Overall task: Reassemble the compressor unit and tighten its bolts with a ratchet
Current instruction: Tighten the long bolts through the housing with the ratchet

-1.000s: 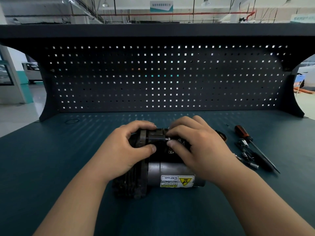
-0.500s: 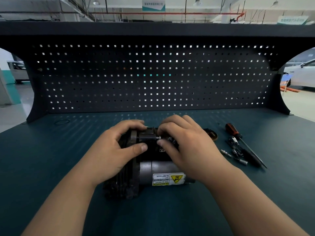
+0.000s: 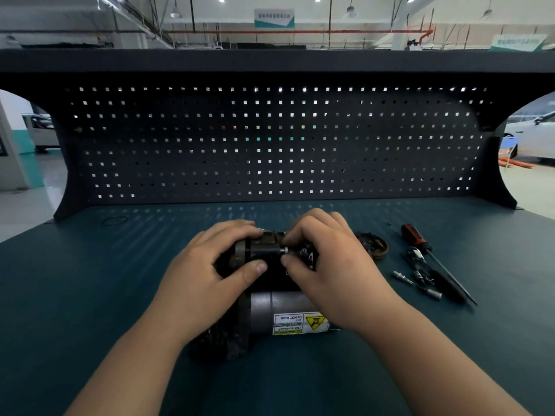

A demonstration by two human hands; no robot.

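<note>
The compressor unit lies on its side in the middle of the bench, a grey cylinder with a yellow warning label and a dark housing at its left end. My left hand grips the dark housing from above, thumb on its near face. Between the thumb and fingertips of my right hand is a small silver bolt head, pinched at the top of the unit. A ratchet handle and sockets lie on the bench to the right.
An orange-handled screwdriver lies right of the unit beside the loose sockets. A dark ring-shaped part sits just behind my right hand. A thin O-ring lies at the back left. The pegboard closes the back of the bench.
Both hands have stayed on the unit in the same grip. Only the camera has shifted a little, so the scene sits slightly lower and to the left.
</note>
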